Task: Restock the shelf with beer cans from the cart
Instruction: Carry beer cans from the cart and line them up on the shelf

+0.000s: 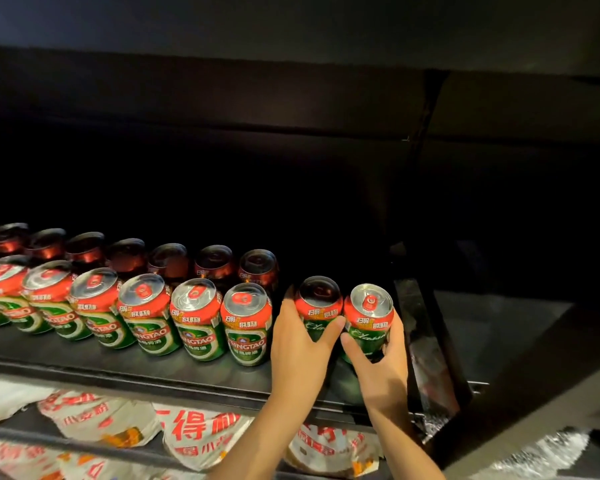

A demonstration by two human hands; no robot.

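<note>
Two rows of red-and-green beer cans (194,317) stand on the dark shelf (118,365), the back row in shadow. At the right end of the front row my left hand (300,351) grips one beer can (319,299). Beside it my right hand (378,365) grips another beer can (369,311). Both held cans are upright and side by side, just right of the last standing front can (246,323). I cannot tell whether their bases touch the shelf. The cart is out of sight.
A black upright (430,341) bounds the shelf just right of my right hand. The lower shelf holds white bags with red print (201,431). Behind the held cans the shelf is dark. A dark panel (291,98) overhangs above.
</note>
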